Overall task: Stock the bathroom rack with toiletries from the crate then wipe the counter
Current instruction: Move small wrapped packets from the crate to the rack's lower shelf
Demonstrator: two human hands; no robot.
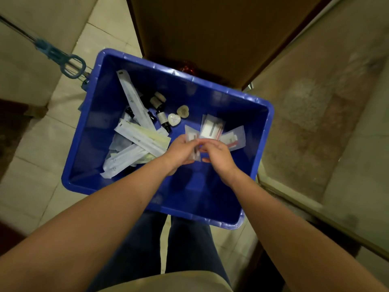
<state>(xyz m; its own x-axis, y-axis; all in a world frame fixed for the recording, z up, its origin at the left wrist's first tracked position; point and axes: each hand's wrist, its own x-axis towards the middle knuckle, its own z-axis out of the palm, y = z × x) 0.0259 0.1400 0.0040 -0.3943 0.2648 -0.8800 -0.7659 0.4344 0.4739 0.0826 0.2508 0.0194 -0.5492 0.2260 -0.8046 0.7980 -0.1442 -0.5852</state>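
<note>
Both forearms reach down, converging; left hand [180, 153] and right hand [219, 156] meet, fingers curled, pinching one small packet [195, 152].

Over the blue crate [70, 182] we note our left hand [181, 151] and right hand [219, 157] pinching one clear sachet [194, 144], spare sachets [212, 128] at one o'clock, long white packets [139, 135] at nine.

A mop pole [56, 54] slants above pale floor tiles [31, 154], left of a brown door [210, 28].
</note>
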